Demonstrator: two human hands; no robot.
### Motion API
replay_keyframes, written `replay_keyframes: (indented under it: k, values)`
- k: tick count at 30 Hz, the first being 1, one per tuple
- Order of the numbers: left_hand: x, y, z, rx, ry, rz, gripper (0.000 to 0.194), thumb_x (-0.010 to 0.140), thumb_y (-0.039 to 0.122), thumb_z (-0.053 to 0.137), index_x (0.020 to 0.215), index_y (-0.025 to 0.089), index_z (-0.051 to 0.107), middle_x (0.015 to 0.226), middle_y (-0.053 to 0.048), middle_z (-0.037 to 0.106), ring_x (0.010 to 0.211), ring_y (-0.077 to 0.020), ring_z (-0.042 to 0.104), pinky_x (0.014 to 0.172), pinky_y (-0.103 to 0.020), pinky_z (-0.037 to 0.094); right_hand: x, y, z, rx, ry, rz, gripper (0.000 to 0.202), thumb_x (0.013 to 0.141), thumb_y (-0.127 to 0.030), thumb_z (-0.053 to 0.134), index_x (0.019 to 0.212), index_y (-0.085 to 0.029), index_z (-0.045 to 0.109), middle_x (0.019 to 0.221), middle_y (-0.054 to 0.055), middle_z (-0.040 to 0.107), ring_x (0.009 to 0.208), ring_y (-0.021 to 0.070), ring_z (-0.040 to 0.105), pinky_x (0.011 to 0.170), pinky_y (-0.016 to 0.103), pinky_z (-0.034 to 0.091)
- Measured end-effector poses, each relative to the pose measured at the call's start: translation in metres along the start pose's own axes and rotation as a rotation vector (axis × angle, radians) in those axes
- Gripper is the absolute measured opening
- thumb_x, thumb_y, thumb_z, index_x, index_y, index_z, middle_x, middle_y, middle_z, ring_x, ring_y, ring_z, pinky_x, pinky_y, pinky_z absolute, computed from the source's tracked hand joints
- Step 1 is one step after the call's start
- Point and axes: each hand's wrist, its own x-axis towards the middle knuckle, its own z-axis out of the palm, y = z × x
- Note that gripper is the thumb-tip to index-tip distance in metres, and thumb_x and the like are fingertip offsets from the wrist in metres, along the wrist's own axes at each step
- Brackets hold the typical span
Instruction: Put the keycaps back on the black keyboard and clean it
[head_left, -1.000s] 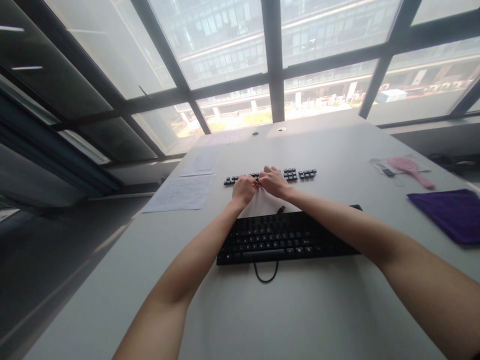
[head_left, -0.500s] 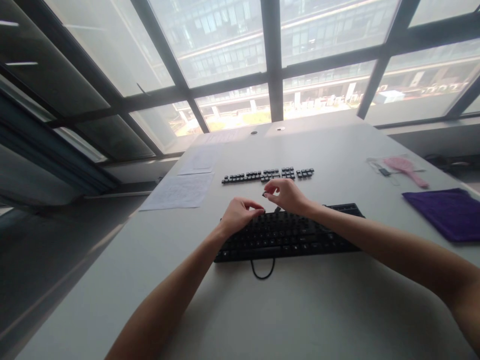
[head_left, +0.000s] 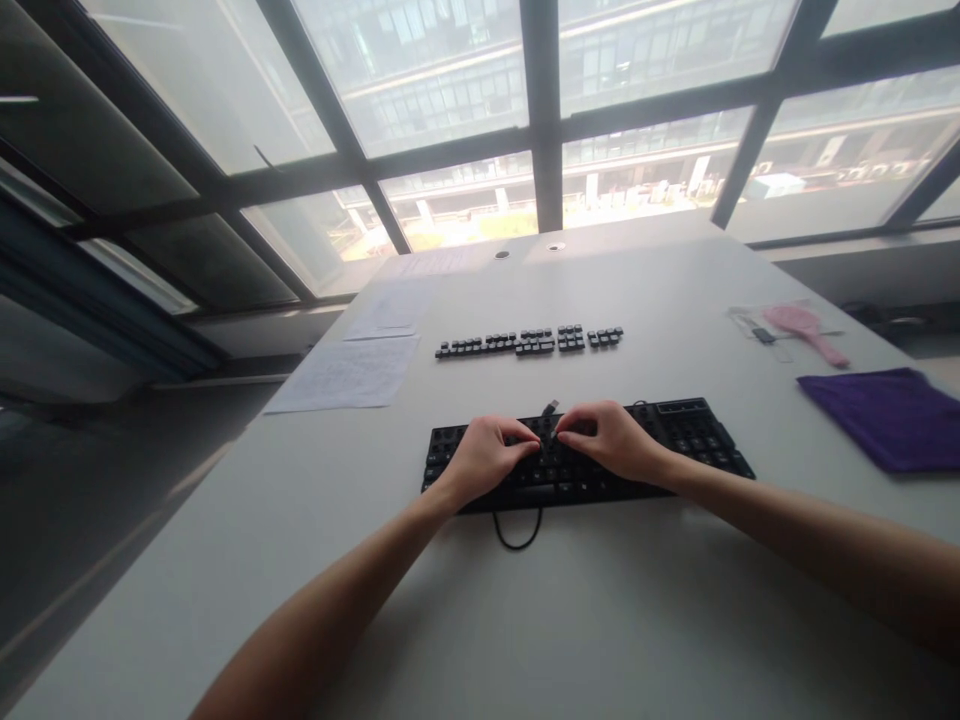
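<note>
A black keyboard (head_left: 705, 440) lies across the white table, and both hands are over its middle. My left hand (head_left: 491, 455) is pinched, its thumb and index fingertips meeting just above the keys; whatever is between them is too small to name. Close beside it on the right, my right hand (head_left: 604, 440) pinches a small dark keycap (head_left: 554, 435). Beyond the keyboard, loose black keycaps (head_left: 536, 348) stand in rows. A USB plug (head_left: 551, 408) shows behind the keyboard, and a loop of black cable (head_left: 517, 546) sticks out at its front.
Paper sheets (head_left: 345, 375) lie at the left of the table (head_left: 525, 620). At the right are a purple cloth (head_left: 889, 415), a pink brush-shaped object (head_left: 806, 330) and a small clear bag (head_left: 750, 325). Large windows stand behind.
My right hand has come down from behind the keyboard onto its middle, with the keycap. My left hand has moved slightly right and nearer to me. The view has shifted slightly.
</note>
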Motion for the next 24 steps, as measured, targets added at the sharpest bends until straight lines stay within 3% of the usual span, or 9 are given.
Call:
replay_keyframes:
  k: [15, 24]
  values:
    - [-0.01, -0.011, 0.017, 0.112, 0.113, 0.258, 0.014, 0.088, 0.014, 0.068, 0.084, 0.02, 0.079, 0.092, -0.006, 0.076, 0.086, -0.0192, 0.071, 0.083, -0.032, 0.056, -0.003, 0.002, 0.006, -0.055, 0.013, -0.014, 0.007, 0.084, -0.02, 0.07, 0.086, -0.021, 0.077, 0.084, 0.002, 0.077, 0.078, 0.0188, 0.069, 0.074, 0.03, 0.05]
    - [-0.013, -0.016, 0.021, 0.118, 0.126, 0.314, 0.015, 0.091, 0.012, 0.064, 0.086, 0.019, 0.077, 0.095, -0.007, 0.074, 0.089, -0.0193, 0.07, 0.086, -0.033, 0.056, -0.004, -0.001, 0.01, -0.11, 0.008, -0.046, 0.007, 0.085, -0.018, 0.07, 0.086, -0.021, 0.076, 0.083, 0.002, 0.074, 0.077, 0.0175, 0.067, 0.074, 0.029, 0.049]
